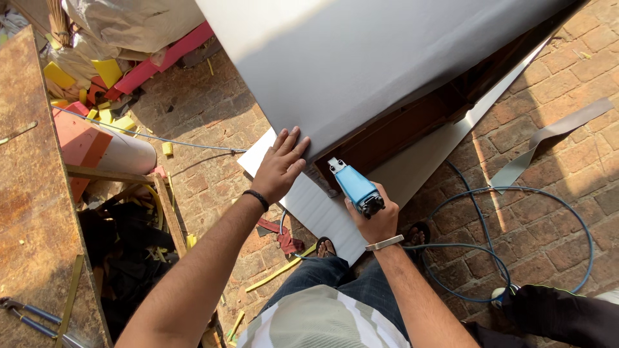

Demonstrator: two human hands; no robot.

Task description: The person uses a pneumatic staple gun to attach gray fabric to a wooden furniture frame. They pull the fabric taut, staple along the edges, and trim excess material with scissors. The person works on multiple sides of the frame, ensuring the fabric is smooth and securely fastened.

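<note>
Left hand (281, 166) lies flat, fingers spread; right hand (376, 219) is clenched.

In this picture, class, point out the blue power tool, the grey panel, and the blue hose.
blue power tool (354, 185), head view, on its blue body.
grey panel (361, 71), head view, on its flat face.
blue hose (583, 225), head view, on the loop's right curve.

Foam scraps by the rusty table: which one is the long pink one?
The pink strip leaning near the top edge; the other scraps are short yellow or orange blocks.
</note>
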